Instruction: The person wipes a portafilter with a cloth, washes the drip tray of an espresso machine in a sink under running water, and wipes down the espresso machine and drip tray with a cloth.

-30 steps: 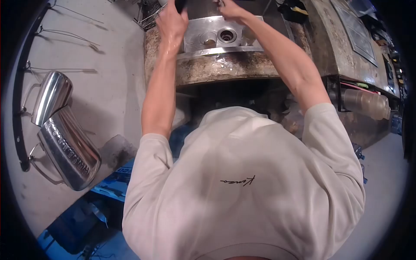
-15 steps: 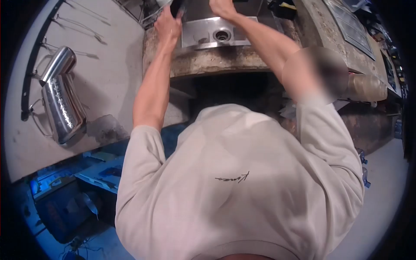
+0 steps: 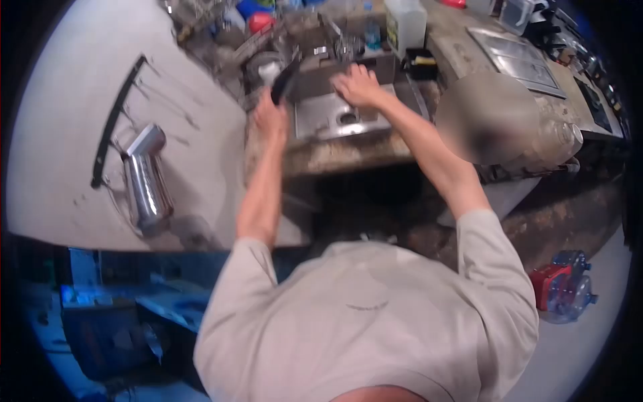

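Note:
My left hand is at the left side of the metal sink, its fingers closed round a dark, knife-shaped object that points up and away from me. Blur hides the object's details. Over the sink basin is my right hand, fingers apart and holding nothing I can see. Just below that hand the round drain shows in the basin floor. A pale item lies beyond my left hand, too smeared to name.
Behind the sink stand a whitish jug, a blue bottle and a red round thing. A black box sits at the sink's right corner. On the left wall hangs a shiny metal pitcher. Water bottles stand on the floor at right.
The view has tilted up, bringing the whole sink and the items behind it into sight. My right hand's fingers now show spread. The dark object stays in my left hand.

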Motion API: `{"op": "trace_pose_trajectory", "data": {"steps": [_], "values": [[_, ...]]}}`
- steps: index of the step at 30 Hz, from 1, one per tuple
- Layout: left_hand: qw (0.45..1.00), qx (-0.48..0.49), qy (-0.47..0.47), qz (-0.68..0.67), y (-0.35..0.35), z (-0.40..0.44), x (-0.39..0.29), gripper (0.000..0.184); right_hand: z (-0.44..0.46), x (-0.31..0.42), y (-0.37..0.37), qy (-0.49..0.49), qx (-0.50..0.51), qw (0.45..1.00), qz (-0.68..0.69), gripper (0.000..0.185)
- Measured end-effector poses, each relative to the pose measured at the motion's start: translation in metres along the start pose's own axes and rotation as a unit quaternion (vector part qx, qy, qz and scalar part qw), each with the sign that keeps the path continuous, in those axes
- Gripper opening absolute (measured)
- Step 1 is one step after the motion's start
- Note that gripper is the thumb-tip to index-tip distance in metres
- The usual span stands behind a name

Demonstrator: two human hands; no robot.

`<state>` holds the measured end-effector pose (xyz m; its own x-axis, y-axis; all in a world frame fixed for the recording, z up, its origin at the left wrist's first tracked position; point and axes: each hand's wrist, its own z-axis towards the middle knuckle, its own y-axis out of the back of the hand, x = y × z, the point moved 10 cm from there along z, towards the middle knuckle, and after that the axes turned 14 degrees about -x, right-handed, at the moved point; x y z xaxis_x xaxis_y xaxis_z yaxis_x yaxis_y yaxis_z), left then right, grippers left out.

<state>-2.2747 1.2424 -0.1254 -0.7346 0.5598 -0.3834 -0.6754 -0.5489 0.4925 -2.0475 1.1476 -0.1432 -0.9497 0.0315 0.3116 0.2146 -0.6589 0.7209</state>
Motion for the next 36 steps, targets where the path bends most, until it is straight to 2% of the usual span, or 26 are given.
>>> {"op": "trace_pose_trajectory", "data": {"steps": [1,3,4,5,6,7,9,11,12,14,16,18,21,23,24,26,28,29,31,33,34,35,36], "values": [[0.997,0.052,0.057,-0.004,-0.008,-0.012,0.011,0.042,-0.003,-0.005,0.011,0.006,-0.022,0.998,-0.056,0.04],[0.988,0.101,0.107,0.044,-0.002,-0.022,0.006,0.043,-0.019,-0.032,0.008,-0.153,0.159,0.975,0.029,0.045],[0.989,0.099,0.102,0.033,-0.004,-0.022,0.005,0.043,-0.02,-0.042,0.013,-0.157,0.151,0.976,0.021,0.045],[0.986,0.069,0.138,-0.057,-0.004,-0.025,0.01,0.041,-0.03,-0.057,0.011,-0.26,0.143,0.944,0.146,0.044],[0.973,0.043,0.175,-0.145,-0.003,-0.03,0.017,0.039,-0.045,-0.069,0.006,-0.356,0.132,0.885,0.268,0.044],[0.972,0.047,0.172,-0.155,-0.004,-0.03,0.015,0.039,-0.051,-0.075,0.013,-0.361,0.125,0.886,0.262,0.044],[0.896,0.083,0.297,-0.321,-0.016,-0.052,0.025,0.036,-0.073,-0.069,0.016,-0.386,0.111,0.799,0.447,0.044],[0.775,0.122,0.408,-0.467,-0.031,-0.073,0.023,0.034,-0.091,-0.061,0.025,-0.393,0.08,0.68,0.614,0.044],[0.77,0.138,0.41,-0.469,-0.027,-0.081,0.018,0.034,-0.107,-0.061,0.031,-0.405,0.07,0.679,0.608,0.044],[0.737,0.196,0.43,-0.483,-0.021,-0.098,-0.001,0.033,-0.135,-0.068,0.061,-0.387,0.043,0.792,0.471,0.044],[0.698,0.26,0.44,-0.502,-0.023,-0.115,-0.028,0.032,-0.159,-0.07,0.11,-0.361,0.015,0.88,0.31,0.045],[0.647,0.327,0.466,-0.508,-0.031,-0.142,-0.051,0.033,-0.192,-0.053,0.161,-0.45,-0.03,0.814,0.367,0.043],[0.598,0.427,0.404,-0.544,-0.02,-0.168,-0.118,0.034,-0.246,-0.056,0.217,-0.437,-0.084,0.846,0.294,0.04],[0.526,0.501,0.4,-0.558,-0.009,-0.198,-0.168,0.037,-0.29,-0.051,0.261,-0.504,-0.23,0.788,0.268,0.04],[0.514,0.514,0.39,-0.565,0.001,-0.203,-0.192,0.037,-0.296,-0.033,0.279,-0.506,-0.245,0.787,0.253,0.04],[0.427,0.618,0.361,-0.553,0.033,-0.235,-0.244,0.04,-0.309,0.017,0.349,-0.43,-0.42,0.798,0.048,0.039],[0.365,0.665,0.323,-0.566,0.06,-0.267,-0.293,0.042,-0.329,0.054,0.375,-0.336,-0.506,0.791,-0.071,0.043],[0.35,0.678,0.31,-0.567,0.075,-0.285,-0.319,0.042,-0.309,0.084,0.384,-0.285,-0.43,0.83,-0.213,0.045],[0.33,0.687,0.23,-0.605,0.111,-0.311,-0.367,0.05,-0.33,0.057,0.336,-0.326,-0.33,0.854,-0.235,0.054],[0.289,0.727,0.195,-0.592,0.126,-0.338,-0.394,0.055,-0.348,0.059,0.347,-0.4,-0.339,0.843,-0.122,0.061],[0.262,0.749,0.169,-0.585,0.131,-0.349,-0.414,0.06,-0.366,0.056,0.371,-0.397,-0.347,0.839,-0.136,0.061],[0.236,0.768,0.142,-0.578,0.136,-0.359,-0.435,0.066,-0.386,0.047,0.387,-0.378,-0.375,0.846,0.042,0.063],[0.212,0.789,0.117,-0.565,0.144,-0.373,-0.451,0.071,-0.4,0.042,0.396,-0.349,-0.388,0.824,0.221,0.065]]}}
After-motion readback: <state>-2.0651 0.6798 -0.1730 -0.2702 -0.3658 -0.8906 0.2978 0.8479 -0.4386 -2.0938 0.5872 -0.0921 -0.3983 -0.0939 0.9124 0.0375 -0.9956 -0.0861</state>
